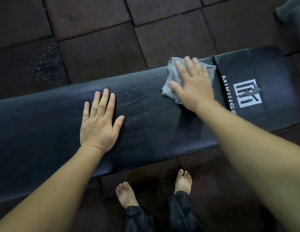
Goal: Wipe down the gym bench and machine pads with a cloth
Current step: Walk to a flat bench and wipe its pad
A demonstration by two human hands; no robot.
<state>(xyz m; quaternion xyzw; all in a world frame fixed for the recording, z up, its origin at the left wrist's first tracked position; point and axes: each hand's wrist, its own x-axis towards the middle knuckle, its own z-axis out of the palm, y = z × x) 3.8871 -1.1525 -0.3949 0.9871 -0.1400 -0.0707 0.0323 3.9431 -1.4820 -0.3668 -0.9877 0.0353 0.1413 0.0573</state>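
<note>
Two hands: both are down flat on the bench [45, 128], palms to the black vinyl.
Left hand [100, 121]: fingers straight and close together, thumb angled out, resting on bare pad and holding nothing.
Right hand [194, 84]: fingers spread wide, pressing straight down on the cloth [172, 76]; the fingertips look a touch blurred.
Cloth position: grey and crumpled, pinned under the right palm near the far edge of the long pad, just beside the seam. Its edges poke out to the left and past the fingertips.
Wet patch [146, 104]: streaks and small beads shining on the vinyl, between the two hands.
Second pad [271, 72]: off to the right beyond the seam, carrying a white logo [248, 93] and lettering.
Floor [99, 61]: dark rubber tiles, with a speckled patch at far left.
Feet [125, 195]: bare, planted on the near side of the bench, dark trouser cuffs above them.
Top right corner: something dark and rounded, too blurred to name.
</note>
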